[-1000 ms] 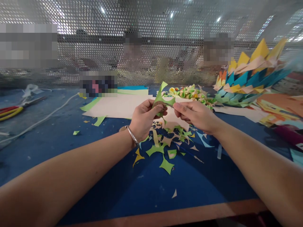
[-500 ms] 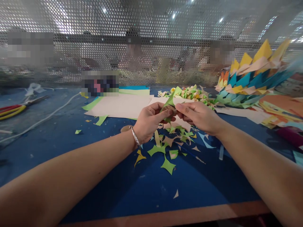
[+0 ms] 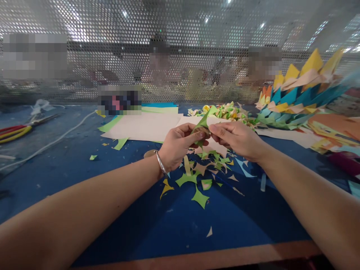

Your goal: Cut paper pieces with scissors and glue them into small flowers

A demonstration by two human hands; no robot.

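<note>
Above the scraps, my left hand (image 3: 178, 146) is closed on a piece of green paper (image 3: 204, 119), which sticks up past the fingers. My right hand (image 3: 237, 138) pinches at the right side of the same paper, thumb against fingers. The fingertips of both hands nearly meet, and they hide the paper's lower part. Under the hands lie green, pink, yellow and blue paper scraps (image 3: 200, 197). Behind them are pale sheets of paper (image 3: 143, 125) and a heap of small curled paper pieces (image 3: 233, 110).
Red-and-yellow-handled scissors (image 3: 17, 133) lie at the far left near a white cord (image 3: 64, 135). A layered spiky paper piece (image 3: 302, 93) stands at the back right. A perforated metal screen (image 3: 191, 56) borders the table's (image 3: 118, 228) back; people are beyond it.
The green paper's tip has tilted slightly to the right between my fingers. Both hands stay in almost the same place; nothing has been let go.
</note>
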